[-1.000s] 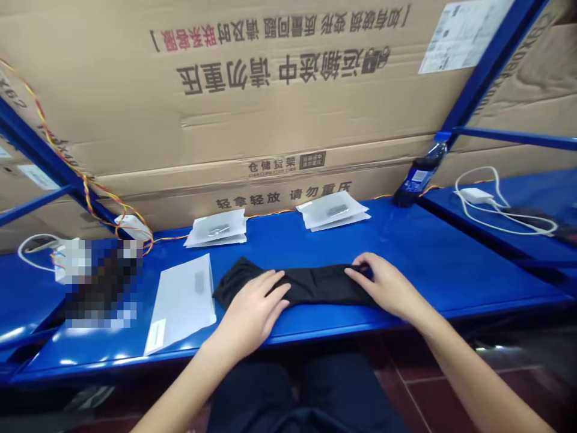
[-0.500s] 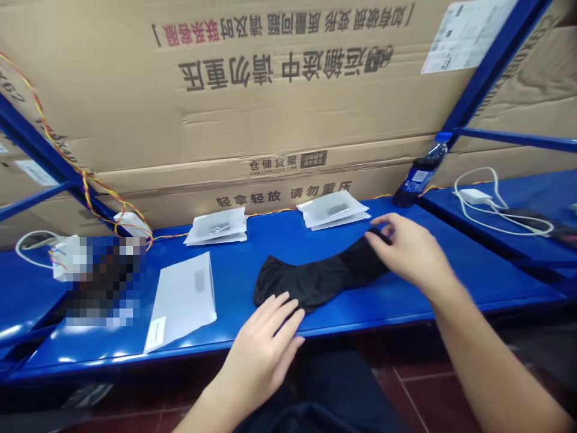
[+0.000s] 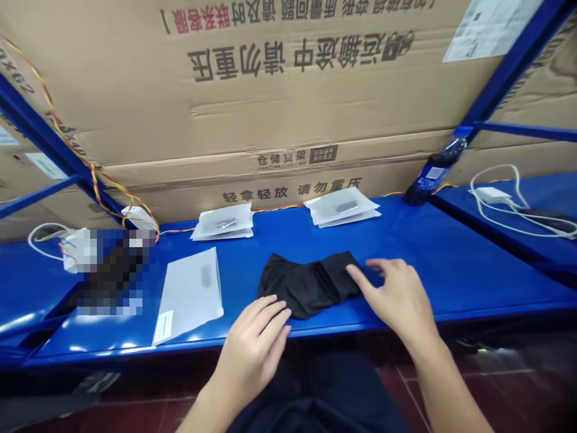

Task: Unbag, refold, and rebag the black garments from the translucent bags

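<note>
One black cloth, folded, on the blue counter. Left hand and right hand both open, ungripping, touching its near edge and right end. Three white packets lie behind and left; one bottle beyond.

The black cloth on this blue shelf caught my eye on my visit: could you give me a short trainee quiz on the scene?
1. True or false: the black cloth lies on the blue shelf.
2. Which is closer to the left hand: A, the white paper packet, or B, the plastic bottle?
3. How many piles of white packets lie behind the cloth?

Key: 1 true; 2 A; 3 two.
</note>
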`<state>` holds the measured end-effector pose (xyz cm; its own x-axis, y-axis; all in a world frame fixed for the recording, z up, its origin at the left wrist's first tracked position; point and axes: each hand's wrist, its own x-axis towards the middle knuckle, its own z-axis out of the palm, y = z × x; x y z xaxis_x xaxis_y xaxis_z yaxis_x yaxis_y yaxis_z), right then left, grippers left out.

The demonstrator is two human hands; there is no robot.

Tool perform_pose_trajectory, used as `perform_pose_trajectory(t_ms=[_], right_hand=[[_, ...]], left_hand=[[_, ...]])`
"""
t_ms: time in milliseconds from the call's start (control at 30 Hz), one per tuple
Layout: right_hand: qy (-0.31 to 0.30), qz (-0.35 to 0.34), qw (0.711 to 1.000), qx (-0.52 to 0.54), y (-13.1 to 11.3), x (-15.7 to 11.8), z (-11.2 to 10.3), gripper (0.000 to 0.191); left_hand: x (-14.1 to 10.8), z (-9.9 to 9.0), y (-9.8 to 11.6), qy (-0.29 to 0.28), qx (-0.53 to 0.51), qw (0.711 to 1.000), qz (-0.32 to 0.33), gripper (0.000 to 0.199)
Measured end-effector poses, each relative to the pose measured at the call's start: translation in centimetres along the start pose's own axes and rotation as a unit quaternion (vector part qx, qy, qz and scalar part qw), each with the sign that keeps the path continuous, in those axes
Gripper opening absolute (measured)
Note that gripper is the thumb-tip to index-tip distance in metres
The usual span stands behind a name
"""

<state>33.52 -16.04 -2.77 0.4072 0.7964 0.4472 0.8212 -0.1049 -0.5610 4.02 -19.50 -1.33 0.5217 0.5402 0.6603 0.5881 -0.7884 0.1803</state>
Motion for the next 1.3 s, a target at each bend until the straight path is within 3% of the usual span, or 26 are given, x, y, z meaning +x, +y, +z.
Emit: perform_pose_trajectory(t_ms=[67,167,233,333,400,500,567,633,700,767,833,933,1000,1067,1200,1300], right_hand=[[-0.054,0.000,0.998,-0.028,0.9,0.0,0.2,0.047],[-0.103,0.026,0.994,0.031,0.8,0.0,0.6,0.042],[-0.086,0.068,0.990,0.087,-0.1,0.4,0.6,0.038],[0.020,0.092,0.986,0.134,-2.2,0.9,0.2,0.030],[0.093,0.033,0.985,0.142,-4.1,0.8,0.2,0.022],[0.151,-0.139,0.971,0.124,-7.2,-0.7,1.0,0.008],[0.115,-0.253,0.955,0.109,-8.9,-2.6,2.1,0.009],[0.030,-0.329,0.938,0.105,-10.0,-4.6,3.1,0.011],[-0.038,-0.360,0.924,0.121,-10.4,-6.1,3.6,0.019],[-0.054,-0.361,0.917,0.160,-10.2,-6.7,3.5,0.022],[-0.031,-0.354,0.916,0.189,-9.6,-6.4,3.0,0.022],[-0.026,-0.360,0.920,0.150,-8.8,-5.3,2.5,0.043],[-0.087,-0.366,0.923,0.088,-8.4,-4.8,2.7,0.068],[-0.161,-0.362,0.917,0.037,-8.0,-4.8,3.0,0.087],[-0.229,-0.362,0.903,0.015,-6.8,-5.4,3.0,0.105],[-0.227,-0.402,0.887,0.029,-5.5,-5.9,2.2,0.096]], left_hand=[[-0.3,0.7,-0.4,0.002,0.009,1.000,-0.003,0.024],[-0.5,1.9,-0.5,0.013,-0.001,1.000,-0.003,0.022],[-0.5,2.6,-0.3,0.023,-0.014,1.000,-0.006,0.023],[-0.4,3.1,0.0,0.029,-0.039,0.999,-0.019,0.026],[-0.3,3.3,0.3,0.033,-0.061,0.997,-0.034,0.026],[0.0,3.2,0.6,0.055,-0.101,0.990,-0.079,0.028],[0.1,2.7,0.8,0.093,-0.116,0.980,-0.129,0.028],[0.1,1.8,0.7,0.146,-0.101,0.968,-0.177,0.025],[0.0,0.7,-0.1,0.194,-0.048,0.961,-0.191,0.020],[0.1,-0.6,-1.5,0.203,0.040,0.961,-0.186,0.015],[0.3,-1.8,-3.4,0.161,0.143,0.955,-0.205,0.016],[0.9,-2.8,-6.1,0.009,0.270,0.912,-0.309,0.040],[1.4,-3.1,-7.2,-0.118,0.316,0.868,-0.366,0.049],[1.7,-3.2,-7.6,-0.199,0.329,0.841,-0.379,0.043],[0.9,-3.8,-7.6,-0.223,0.318,0.859,-0.332,0.039],[-0.5,-4.6,-7.2,-0.216,0.289,0.901,-0.240,0.060]])
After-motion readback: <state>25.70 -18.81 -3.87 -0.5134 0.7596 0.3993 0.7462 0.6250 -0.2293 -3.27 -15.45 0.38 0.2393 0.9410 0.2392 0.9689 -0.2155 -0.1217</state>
